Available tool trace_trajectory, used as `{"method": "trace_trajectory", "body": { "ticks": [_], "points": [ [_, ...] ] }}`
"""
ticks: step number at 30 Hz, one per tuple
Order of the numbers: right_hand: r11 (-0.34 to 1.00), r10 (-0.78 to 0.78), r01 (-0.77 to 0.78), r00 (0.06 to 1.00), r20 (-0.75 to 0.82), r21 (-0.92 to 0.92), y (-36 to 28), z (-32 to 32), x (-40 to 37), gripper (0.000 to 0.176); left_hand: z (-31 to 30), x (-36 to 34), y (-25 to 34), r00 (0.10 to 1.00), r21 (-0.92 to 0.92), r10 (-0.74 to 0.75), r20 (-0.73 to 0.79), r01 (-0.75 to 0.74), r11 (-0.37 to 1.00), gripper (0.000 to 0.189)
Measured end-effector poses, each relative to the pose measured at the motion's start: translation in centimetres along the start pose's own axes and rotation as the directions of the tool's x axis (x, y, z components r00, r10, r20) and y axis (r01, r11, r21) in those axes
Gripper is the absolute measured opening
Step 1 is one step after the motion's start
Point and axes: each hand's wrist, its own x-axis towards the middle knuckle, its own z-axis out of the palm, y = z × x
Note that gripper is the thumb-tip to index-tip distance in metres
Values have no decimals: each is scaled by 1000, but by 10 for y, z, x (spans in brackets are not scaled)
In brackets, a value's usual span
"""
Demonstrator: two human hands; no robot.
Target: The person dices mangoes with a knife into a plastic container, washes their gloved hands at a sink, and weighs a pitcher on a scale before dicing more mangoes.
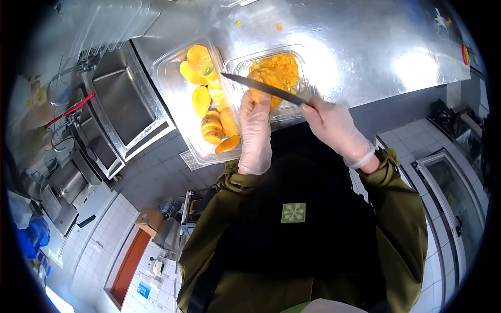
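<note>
My right hand [336, 128], in a clear glove, is closed round the handle of a knife [276, 92]. The dark blade points left across the front of my left hand [255, 135]. That hand, also gloved, grips a piece of mango [262, 96], partly covered by the fingers and the blade. Below them sits a clear container [301, 50] holding diced mango [284, 69]. To its left, a longer clear tray [164, 78] holds several larger peeled mango pieces [201, 101], one with a green patch.
Both containers stand on a shiny steel counter [360, 57], where small mango scraps [278, 26] lie. Left of the tray is a steel sink [122, 101] with a red-handled tap [73, 109]. A glass-fronted door [451, 193] stands at the right behind me.
</note>
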Motion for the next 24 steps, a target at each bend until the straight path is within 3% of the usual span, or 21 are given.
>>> {"method": "trace_trajectory", "body": {
  "ticks": [4, 10, 13, 16, 17, 21, 22, 24],
  "points": [
    [994, -35, 35, 999, 9, -108, 6, 0, -4, 27, 0, 2, -4, 999, -70, 33, 27, -31, 997, 13],
    [945, -42, 9, 994, -96, -326, 1, 16, 12, 27, 3, -8, -9, 995, 103, 96, 13, -97, 990, 6],
    [955, 4, -16, 999, -42, -298, -1, 15, 26, 28, -3, -14, -17, 985, 68, 157, 65, -161, 985, 4],
    [964, 35, -62, 993, -110, -260, 5, 11, 39, 29, -9, -14, -17, 985, 85, 157, 75, -163, 983, 5],
    [994, -10, -3, 994, -111, -112, 9, 8, 37, 28, -12, -11, -17, 990, 80, 134, 54, -138, 987, 5],
    [999, 17, -22, 982, 188, 23, 3, -5, 22, 26, -11, -5, -10, 998, -143, 51, 45, -44, 989, 8],
    [999, 48, -39, 961, 272, -35, 3, -5, 20, 27, -15, -2, -16, 996, -155, 77, 52, -69, 985, 9],
    [998, 27, -11, 969, 244, -66, 4, -2, 17, 27, -9, -4, -12, 1000, -138, 24, 16, -22, 990, 9]
  ]
}}
